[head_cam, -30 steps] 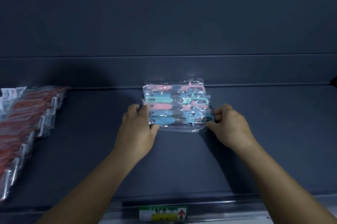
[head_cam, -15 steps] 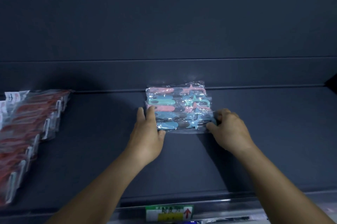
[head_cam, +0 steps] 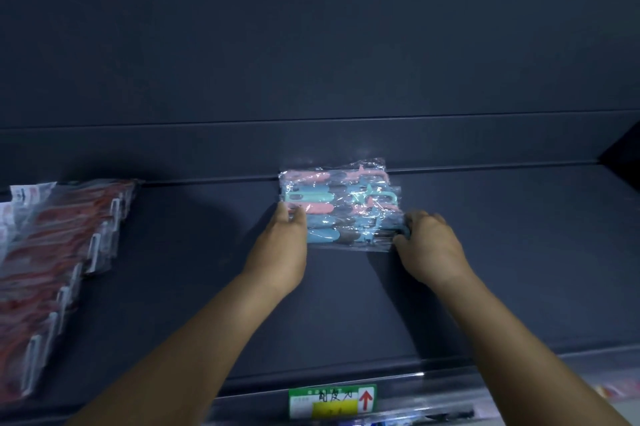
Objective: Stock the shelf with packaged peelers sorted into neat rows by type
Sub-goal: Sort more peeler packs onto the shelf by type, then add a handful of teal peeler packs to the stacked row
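**Dark Shelf: Pastel Peeler Packs Held at Both Ends**

The dark blue shelf [head_cam: 173,287] runs the full width of the view, backed by a plain dark panel [head_cam: 311,44]. The stack of pastel peeler packs [head_cam: 341,205] lies flat on the shelf, slightly right of centre, with its far edge against the step at the back. The packs are clear bags holding pink, blue and teal peelers, handles to the left and blade heads to the right.

The left hand [head_cam: 282,249] lies at the left end of the stack, fingers extended and resting on the near-left corner of the packs. The right hand [head_cam: 427,245] is at the right end, fingers curled and gripping the near-right corner of the wrapping. Both forearms reach in from the lower edge of the view.

A row of red peeler packs [head_cam: 59,266] lies overlapped along the left part of the shelf, well apart from the pastel stack. A green and yellow price label [head_cam: 332,401] with a red arrow sits on the shelf's front rail, below the hands.
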A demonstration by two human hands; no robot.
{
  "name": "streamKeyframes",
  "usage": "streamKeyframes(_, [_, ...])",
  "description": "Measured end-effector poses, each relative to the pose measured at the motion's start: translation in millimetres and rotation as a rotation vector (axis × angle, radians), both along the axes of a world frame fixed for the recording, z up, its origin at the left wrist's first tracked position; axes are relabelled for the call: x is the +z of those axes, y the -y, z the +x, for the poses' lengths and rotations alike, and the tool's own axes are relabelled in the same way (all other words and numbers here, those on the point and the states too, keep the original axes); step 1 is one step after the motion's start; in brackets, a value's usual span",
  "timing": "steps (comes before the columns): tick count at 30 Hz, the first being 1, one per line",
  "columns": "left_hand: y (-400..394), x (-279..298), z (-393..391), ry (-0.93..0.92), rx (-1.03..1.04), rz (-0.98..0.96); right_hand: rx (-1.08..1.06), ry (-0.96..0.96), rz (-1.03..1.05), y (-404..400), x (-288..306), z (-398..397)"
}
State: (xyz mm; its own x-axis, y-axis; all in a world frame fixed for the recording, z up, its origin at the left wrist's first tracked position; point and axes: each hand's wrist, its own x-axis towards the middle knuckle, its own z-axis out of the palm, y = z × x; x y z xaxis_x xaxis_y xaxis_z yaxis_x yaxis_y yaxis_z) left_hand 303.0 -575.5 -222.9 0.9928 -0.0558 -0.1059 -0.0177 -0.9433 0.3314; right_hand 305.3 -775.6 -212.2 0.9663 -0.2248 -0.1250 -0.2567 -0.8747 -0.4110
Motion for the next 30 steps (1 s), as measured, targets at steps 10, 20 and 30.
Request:
streamKeyframes(10, [-3,8,-9,0.036,0.009,0.006,0.095,0.043,-0.086,-7,13,-8])
streamKeyframes(20, [-44,41,-68,0.137,0.094,0.254,0.658,0.224,-0.125,-77,35,-21])
streamKeyframes(30, [-162,76,-180,0.224,0.497,0.318,1.155,0.302,-0.005,-218,66,-71])
